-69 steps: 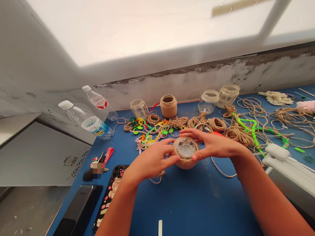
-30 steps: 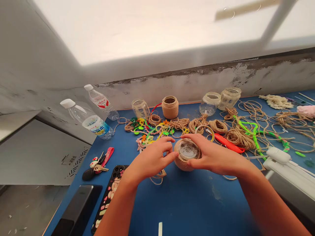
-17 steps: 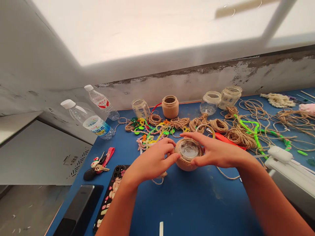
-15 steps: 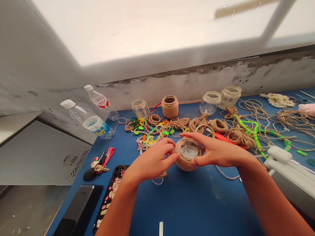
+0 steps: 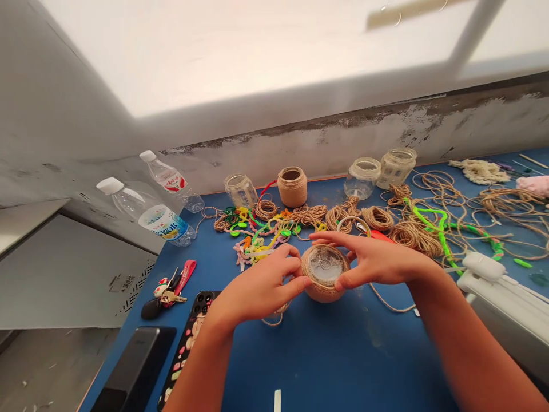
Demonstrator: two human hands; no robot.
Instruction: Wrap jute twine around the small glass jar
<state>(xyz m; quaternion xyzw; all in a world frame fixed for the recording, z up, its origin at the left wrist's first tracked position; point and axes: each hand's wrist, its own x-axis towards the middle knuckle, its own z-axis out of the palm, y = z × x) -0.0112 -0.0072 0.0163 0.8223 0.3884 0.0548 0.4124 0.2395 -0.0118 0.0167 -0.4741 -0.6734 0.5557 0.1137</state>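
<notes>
Between my hands is a glass jar (image 5: 325, 266) wrapped in brown twine, its clear glass bottom facing up. My left hand (image 5: 268, 280) is curled against the jar's left side, thumb on the wrapped edge. On the other side, my right hand (image 5: 371, 260) grips it with the thumb at the near edge and the fingers over the far side. Part of the jar's far side is hidden by those fingers. Loose twine (image 5: 274, 317) lies under my left hand.
Behind stand a twine-covered jar (image 5: 292, 187) and several bare glass jars (image 5: 362, 178). Twine coils (image 5: 377, 218) and colourful fuzzy stems (image 5: 261, 237) spread across the blue table (image 5: 343, 360). Two plastic bottles (image 5: 165, 223), keys (image 5: 169, 296) and a phone (image 5: 189, 343) are at left.
The whole view has shifted slightly. Both hands keep their hold on the wrapped jar, and the fingers of my right hand have lifted a little at the far side.
</notes>
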